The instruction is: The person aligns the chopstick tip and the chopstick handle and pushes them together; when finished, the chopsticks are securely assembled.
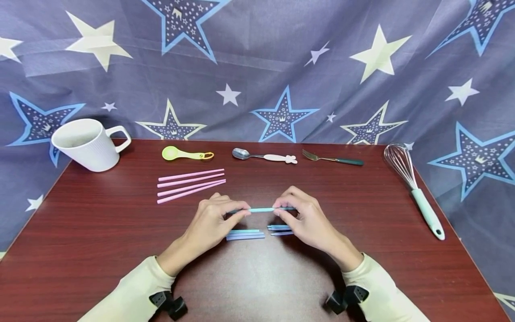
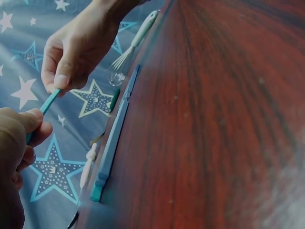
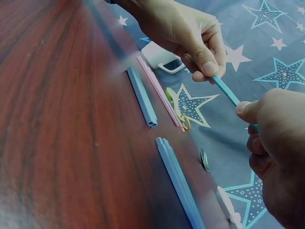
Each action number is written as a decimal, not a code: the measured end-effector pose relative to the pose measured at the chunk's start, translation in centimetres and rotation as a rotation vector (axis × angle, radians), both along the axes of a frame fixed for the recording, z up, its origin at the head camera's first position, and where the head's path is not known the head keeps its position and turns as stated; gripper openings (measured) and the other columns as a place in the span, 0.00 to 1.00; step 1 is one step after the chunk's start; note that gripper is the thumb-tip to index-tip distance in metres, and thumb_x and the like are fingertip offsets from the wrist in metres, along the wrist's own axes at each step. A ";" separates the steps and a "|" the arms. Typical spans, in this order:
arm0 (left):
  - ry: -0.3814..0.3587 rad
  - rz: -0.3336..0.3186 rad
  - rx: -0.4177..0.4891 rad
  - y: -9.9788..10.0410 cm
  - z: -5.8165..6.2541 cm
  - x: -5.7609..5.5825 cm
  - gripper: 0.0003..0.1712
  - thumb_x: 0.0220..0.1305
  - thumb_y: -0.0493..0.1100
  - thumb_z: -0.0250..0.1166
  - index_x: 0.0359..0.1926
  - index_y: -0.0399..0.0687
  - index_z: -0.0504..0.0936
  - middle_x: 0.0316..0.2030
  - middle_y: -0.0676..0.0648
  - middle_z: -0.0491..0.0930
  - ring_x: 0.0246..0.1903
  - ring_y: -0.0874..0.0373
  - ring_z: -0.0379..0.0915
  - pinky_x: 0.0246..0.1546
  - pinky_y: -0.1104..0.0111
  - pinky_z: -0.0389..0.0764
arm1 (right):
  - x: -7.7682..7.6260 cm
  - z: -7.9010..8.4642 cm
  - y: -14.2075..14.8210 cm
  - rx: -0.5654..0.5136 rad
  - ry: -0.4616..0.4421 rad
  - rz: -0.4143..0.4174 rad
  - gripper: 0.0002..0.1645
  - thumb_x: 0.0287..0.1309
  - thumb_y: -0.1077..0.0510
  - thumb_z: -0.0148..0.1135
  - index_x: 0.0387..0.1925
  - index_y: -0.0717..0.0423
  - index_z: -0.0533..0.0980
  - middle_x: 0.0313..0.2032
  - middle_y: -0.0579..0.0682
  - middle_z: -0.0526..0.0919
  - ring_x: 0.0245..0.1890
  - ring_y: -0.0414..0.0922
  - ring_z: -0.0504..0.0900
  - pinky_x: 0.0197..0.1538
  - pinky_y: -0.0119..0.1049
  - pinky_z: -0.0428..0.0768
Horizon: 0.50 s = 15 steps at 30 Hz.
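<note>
Clock is centring on the teal straw [image 1: 261, 209], 12 pointing at the far edge of the surface [image 1: 120, 223].

10 o'clock: mug [image 1: 90, 152] is sitting by the far-left corner, well apart, low risk. Yellow measuring spoon [image 1: 187, 155] is lying at 10 too, behind four loose pink straws [image 1: 191, 180]; a left forearm swinging wide could be setting those rolling.

Left hand [image 1: 213, 219] is pinching the teal straw toward its 9 o'clock end, thumb and fingertips meeting on it. Left blue bundle [image 1: 245, 233] is lying at 7, just beside that hand; a dipping wrist could be scattering it.

Teal straw is spanning both hands, sitting above the surface, roughly level. Main worry: it's looking thin. Hands pushing inward could be buckling it; an uneven pull could be slipping it out of one pinch.

Metal spoon [image 1: 275, 157] is lying at 12, no concern. Right blue bundle [image 1: 279, 227] is lying between 4 and 5, partly hiding behind the right hand [image 1: 303, 219]; probably likeliest to be getting knocked. That hand is pinching the same straw toward 3, no gap showing.

Fork [image 1: 331, 159] at 2 and whisk [image 1: 420, 199] at 3 are lying well apart.
</note>
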<state>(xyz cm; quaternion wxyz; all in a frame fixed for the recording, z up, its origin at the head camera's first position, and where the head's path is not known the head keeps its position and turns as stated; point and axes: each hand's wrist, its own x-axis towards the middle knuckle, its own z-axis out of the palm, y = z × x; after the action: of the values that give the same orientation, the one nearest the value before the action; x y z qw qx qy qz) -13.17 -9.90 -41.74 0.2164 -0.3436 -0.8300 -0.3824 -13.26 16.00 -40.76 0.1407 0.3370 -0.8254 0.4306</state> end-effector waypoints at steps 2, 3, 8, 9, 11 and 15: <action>0.001 -0.002 0.001 0.0 -0.1 0.0 0.05 0.58 0.39 0.77 0.36 0.51 0.91 0.23 0.57 0.86 0.21 0.68 0.65 0.30 0.76 0.62 | 0.0 0.0 0.0 0.003 -0.008 -0.004 0.07 0.59 0.66 0.73 0.36 0.54 0.83 0.36 0.43 0.81 0.35 0.35 0.77 0.33 0.24 0.72; 0.000 -0.002 0.000 0.1 -0.1 0.0 0.05 0.58 0.39 0.77 0.36 0.51 0.91 0.24 0.57 0.86 0.21 0.67 0.65 0.30 0.76 0.62 | 0.0 -0.1 -0.1 0.005 -0.010 -0.007 0.07 0.59 0.66 0.73 0.36 0.54 0.83 0.36 0.42 0.81 0.35 0.35 0.77 0.33 0.24 0.72; -0.017 0.019 -0.028 0.1 0.3 0.0 0.05 0.59 0.41 0.77 0.37 0.52 0.91 0.26 0.58 0.87 0.21 0.68 0.66 0.30 0.74 0.63 | 0.0 -0.2 0.0 0.012 -0.010 -0.016 0.08 0.58 0.67 0.74 0.36 0.53 0.84 0.35 0.42 0.81 0.35 0.35 0.76 0.34 0.24 0.72; -0.026 0.026 -0.037 0.1 0.4 0.0 0.05 0.59 0.42 0.77 0.37 0.53 0.91 0.27 0.59 0.88 0.22 0.69 0.67 0.30 0.73 0.64 | 0.0 -0.1 0.0 0.015 -0.012 -0.012 0.07 0.58 0.66 0.74 0.36 0.53 0.84 0.36 0.42 0.82 0.35 0.35 0.77 0.35 0.24 0.73; -0.043 0.044 -0.059 -0.1 0.8 0.1 0.05 0.60 0.43 0.77 0.38 0.54 0.92 0.28 0.60 0.88 0.23 0.70 0.69 0.31 0.72 0.65 | 0.0 0.0 0.1 0.022 -0.010 -0.004 0.08 0.58 0.66 0.74 0.36 0.53 0.84 0.36 0.42 0.81 0.36 0.35 0.78 0.35 0.25 0.74; -0.049 0.079 -0.094 -0.8 0.9 0.2 0.08 0.59 0.43 0.78 0.40 0.54 0.92 0.31 0.60 0.89 0.25 0.70 0.69 0.31 0.72 0.67 | -0.2 0.1 0.5 0.037 -0.014 -0.002 0.06 0.60 0.64 0.73 0.37 0.52 0.84 0.36 0.42 0.82 0.37 0.35 0.79 0.35 0.25 0.76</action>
<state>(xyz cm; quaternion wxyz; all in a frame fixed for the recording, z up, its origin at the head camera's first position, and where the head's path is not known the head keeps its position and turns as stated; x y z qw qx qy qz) -12.94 -10.72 -40.81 0.1946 -0.3110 -0.8649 -0.3425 -13.44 16.47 -40.62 0.1291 0.3357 -0.8346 0.4173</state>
